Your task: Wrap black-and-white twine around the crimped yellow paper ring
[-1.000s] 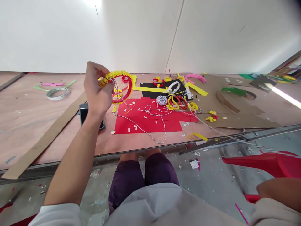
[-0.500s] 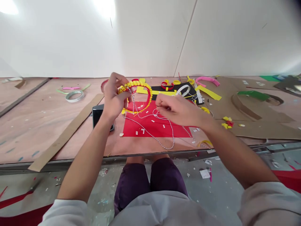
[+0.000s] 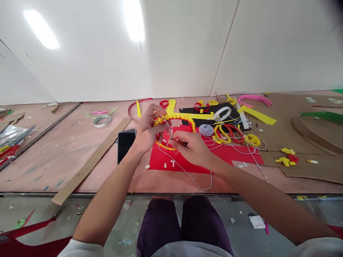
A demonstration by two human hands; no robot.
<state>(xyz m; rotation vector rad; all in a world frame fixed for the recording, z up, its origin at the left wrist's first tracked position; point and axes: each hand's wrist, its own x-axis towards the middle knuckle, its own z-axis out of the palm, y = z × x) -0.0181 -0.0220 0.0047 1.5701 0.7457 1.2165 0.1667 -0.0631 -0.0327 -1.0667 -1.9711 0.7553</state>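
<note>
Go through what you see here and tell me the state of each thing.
Left hand: closed around the ring, holding it up.
Right hand: pinching a twine strand at the ring.
Yellow-and-red paper ring: lifted off the table, twine passing through it.
Twine strand: slack, trailing in loops.
Black-and-white twine ball: wound, resting among the paper pieces.
Phone: lying flat, dark.
Tape roll: lying flat.

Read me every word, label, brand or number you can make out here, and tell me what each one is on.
Nothing is legible. The phone, tape roll, twine ball and yellow paper ring show no text; the white scraps on the red paper sheet are too small to tell.
</note>
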